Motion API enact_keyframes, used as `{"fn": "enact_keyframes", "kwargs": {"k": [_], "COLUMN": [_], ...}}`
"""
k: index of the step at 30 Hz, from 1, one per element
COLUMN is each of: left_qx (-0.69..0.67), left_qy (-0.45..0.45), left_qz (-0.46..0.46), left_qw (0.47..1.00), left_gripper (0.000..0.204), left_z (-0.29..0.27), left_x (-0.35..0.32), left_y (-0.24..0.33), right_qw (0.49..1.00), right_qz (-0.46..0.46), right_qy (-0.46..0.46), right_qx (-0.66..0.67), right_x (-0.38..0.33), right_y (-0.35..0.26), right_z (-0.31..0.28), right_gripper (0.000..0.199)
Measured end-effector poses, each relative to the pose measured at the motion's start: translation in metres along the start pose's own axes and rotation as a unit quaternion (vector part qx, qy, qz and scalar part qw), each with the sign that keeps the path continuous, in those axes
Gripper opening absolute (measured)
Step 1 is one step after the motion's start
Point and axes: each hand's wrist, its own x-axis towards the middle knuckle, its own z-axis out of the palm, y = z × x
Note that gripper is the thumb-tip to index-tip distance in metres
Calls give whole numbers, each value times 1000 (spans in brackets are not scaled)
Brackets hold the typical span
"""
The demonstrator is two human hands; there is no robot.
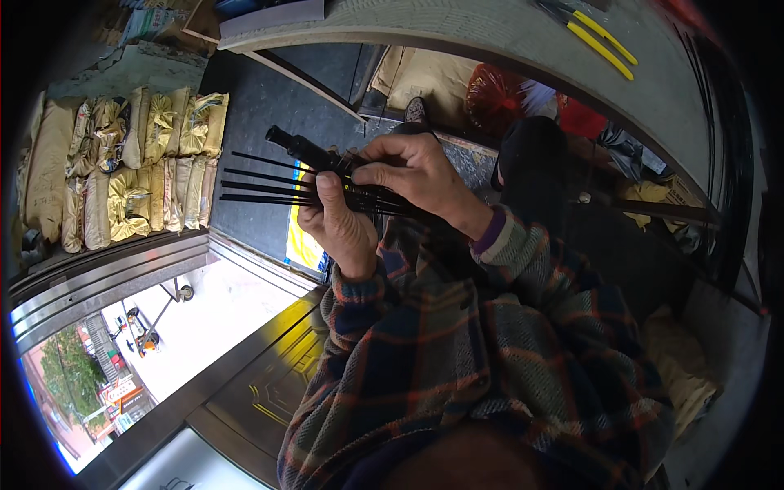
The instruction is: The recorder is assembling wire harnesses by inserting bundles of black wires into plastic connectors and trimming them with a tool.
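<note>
Left of the bundle of thin black rods [269, 184] I see stacked yellowish sacks [135, 163]; my left hand [339, 224] and right hand [416, 171] both clamp fingers around it.

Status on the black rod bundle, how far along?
Done: several thin black rods sit gathered side by side, ends sticking out left. In hand: left hand grips the bundle, thumb up; right hand pinches it beside the black handle piece. Left: rod ends remain splayed; yellow-handled pliers lie untouched on the counter.
</note>
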Motion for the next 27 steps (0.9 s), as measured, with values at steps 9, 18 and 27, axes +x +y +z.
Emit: {"fn": "enact_keyframes", "kwargs": {"k": [9, 18, 27], "left_qx": [19, 8, 68], "left_qy": [4, -31, -54], "left_qz": [-5, 27, 66], "left_qw": [1000, 999, 994], "left_gripper": [36, 34, 39], "left_z": [5, 2, 2], "left_x": [-7, -7, -6], "left_y": [-1, -7, -3], "right_qw": [1000, 998, 996], "right_qz": [-4, -41, 57], "right_qy": [26, 38, -30], "right_qx": [-16, -21, 58], "right_x": [-9, -9, -5], "right_y": [0, 2, -4], "right_z": [11, 9, 1], "right_gripper": [14, 11, 13]}}
